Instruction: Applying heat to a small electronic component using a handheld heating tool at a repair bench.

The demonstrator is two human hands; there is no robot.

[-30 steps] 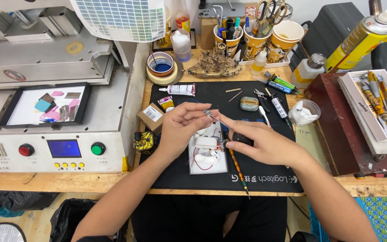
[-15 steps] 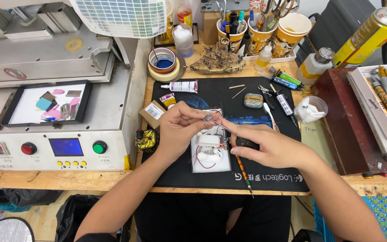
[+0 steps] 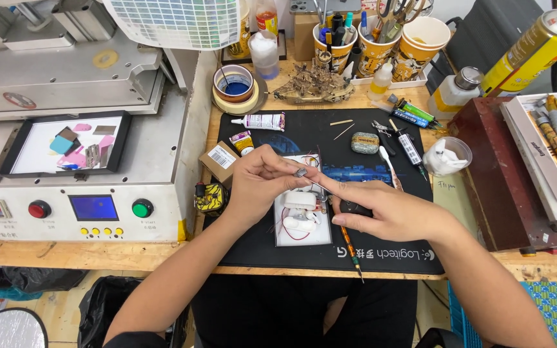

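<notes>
Pinched between the thumb and fingertips of the left hand (image 3: 262, 183) is a small grey oblong component (image 3: 300, 173), met by slim metal tweezers (image 3: 320, 187) closed in the right hand (image 3: 381, 212), which also cups a dark object, kind unclear. Compared with a second ago, both hands have drawn closer together and the component sits lower, just above the white tray (image 3: 302, 241) of pale earbud parts and red wire at the middle of the black desk mat (image 3: 259, 248). An orange-handled screwdriver (image 3: 351, 248) lies near the mat's front edge.
</notes>
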